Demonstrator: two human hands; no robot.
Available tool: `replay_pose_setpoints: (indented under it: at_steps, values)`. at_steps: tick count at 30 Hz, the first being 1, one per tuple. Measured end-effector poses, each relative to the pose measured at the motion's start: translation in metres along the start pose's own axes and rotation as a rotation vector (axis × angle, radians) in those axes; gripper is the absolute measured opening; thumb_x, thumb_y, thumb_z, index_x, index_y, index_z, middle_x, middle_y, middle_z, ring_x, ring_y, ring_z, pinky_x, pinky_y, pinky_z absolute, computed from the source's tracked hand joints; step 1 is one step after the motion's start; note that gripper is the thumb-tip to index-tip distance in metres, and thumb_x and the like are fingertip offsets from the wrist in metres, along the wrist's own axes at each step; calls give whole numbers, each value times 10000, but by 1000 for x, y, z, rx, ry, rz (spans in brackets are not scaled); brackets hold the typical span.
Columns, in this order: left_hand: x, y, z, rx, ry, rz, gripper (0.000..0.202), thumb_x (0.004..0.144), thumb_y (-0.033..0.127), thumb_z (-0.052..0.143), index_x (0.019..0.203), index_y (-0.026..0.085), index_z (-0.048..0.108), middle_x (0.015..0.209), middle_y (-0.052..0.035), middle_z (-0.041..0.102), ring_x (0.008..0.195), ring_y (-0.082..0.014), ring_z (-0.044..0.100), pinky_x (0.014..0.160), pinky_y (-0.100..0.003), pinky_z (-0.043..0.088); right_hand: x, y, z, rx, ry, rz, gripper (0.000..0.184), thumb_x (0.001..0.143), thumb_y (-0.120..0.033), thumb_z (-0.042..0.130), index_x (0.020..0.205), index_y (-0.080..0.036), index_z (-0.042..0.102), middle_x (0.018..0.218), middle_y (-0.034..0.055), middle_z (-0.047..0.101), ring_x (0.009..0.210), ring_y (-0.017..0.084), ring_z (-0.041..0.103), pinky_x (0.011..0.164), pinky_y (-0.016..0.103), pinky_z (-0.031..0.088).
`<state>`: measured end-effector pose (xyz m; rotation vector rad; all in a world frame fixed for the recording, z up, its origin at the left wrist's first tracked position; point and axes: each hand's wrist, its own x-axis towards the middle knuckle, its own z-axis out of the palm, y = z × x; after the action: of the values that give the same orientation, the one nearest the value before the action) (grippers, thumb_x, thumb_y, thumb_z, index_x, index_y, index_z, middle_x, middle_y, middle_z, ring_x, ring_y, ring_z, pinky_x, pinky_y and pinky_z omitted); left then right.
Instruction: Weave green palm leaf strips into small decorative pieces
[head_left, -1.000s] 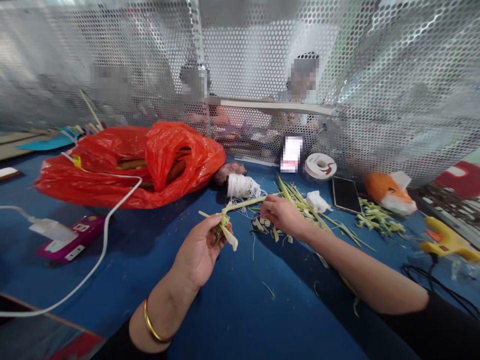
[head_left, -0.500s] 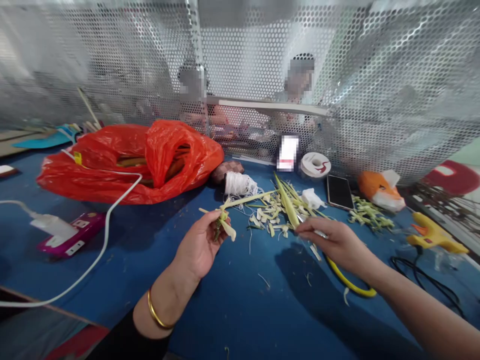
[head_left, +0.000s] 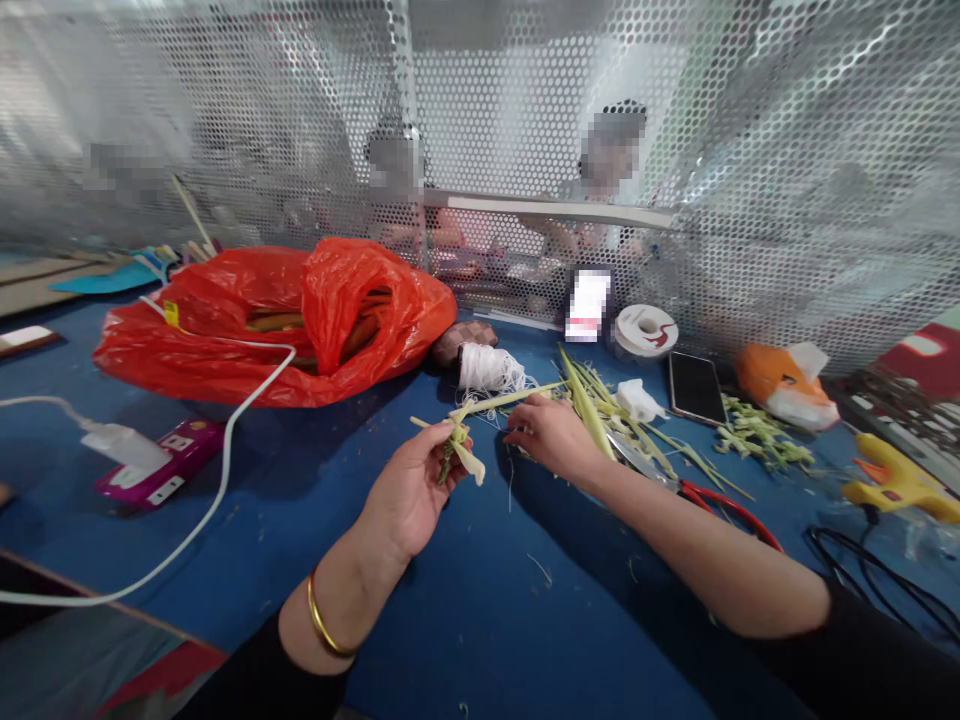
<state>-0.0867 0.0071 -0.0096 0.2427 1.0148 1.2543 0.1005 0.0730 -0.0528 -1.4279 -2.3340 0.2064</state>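
Observation:
My left hand [head_left: 412, 490] is raised over the blue table [head_left: 465, 600], fingers closed on a small folded palm-leaf piece [head_left: 459, 452]. A long pale leaf strip [head_left: 510, 398] runs from that piece up to the right. My right hand [head_left: 546, 436] lies palm down just right of it, on a scatter of cut leaf scraps [head_left: 600, 410]. Its fingers are curled with the tips pinched, and what they hold is hidden. Scissors with red handles [head_left: 724, 505] lie on the table beside my right forearm.
A red plastic bag [head_left: 337, 310] and a spool of white thread [head_left: 487, 368] lie at the back. Tape roll [head_left: 645, 330], phone [head_left: 694, 388], orange figure [head_left: 784, 385] and yellow glue gun [head_left: 900, 480] are to the right. A purple power strip [head_left: 161, 465] with white cable is left. People sit behind the perforated screen [head_left: 750, 180].
My right hand went out to the right near the scissors, then came back left to the leaf scraps beside the left hand. The left hand has kept hold of the leaf piece.

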Motion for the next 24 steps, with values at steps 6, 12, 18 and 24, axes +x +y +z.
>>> replay_pose_setpoints:
  at_steps: [6,12,18,24]
  values:
    - [1,-1,-2,-14,-3,-11,176,847,83,550,711,111,659,669,-41,670,575,-99,628,569,-198,537,11,-1,6,185,-60,56,129,835,-152,592,713,-185,564,839,44,593,707,151,533,637,274,363]
    - [-2,2,0,-9,-12,-17,186,870,94,525,746,108,663,655,-40,665,568,-101,625,522,-189,516,-4,-1,-23,533,-137,65,151,919,-248,439,772,-217,451,694,-1,587,585,126,539,591,263,435]
    - [-3,3,1,-4,16,-24,214,879,92,517,710,110,647,621,-35,658,537,-96,617,509,-181,510,-28,-4,-47,784,-191,100,192,903,-383,501,841,-202,495,649,-21,559,536,107,526,527,246,448]
    - [0,1,-3,18,-3,-15,178,849,95,555,706,117,659,650,-32,674,564,-98,632,541,-186,522,-66,0,-79,998,-207,188,285,854,-363,632,1062,-169,635,653,-19,547,545,98,481,497,228,394]
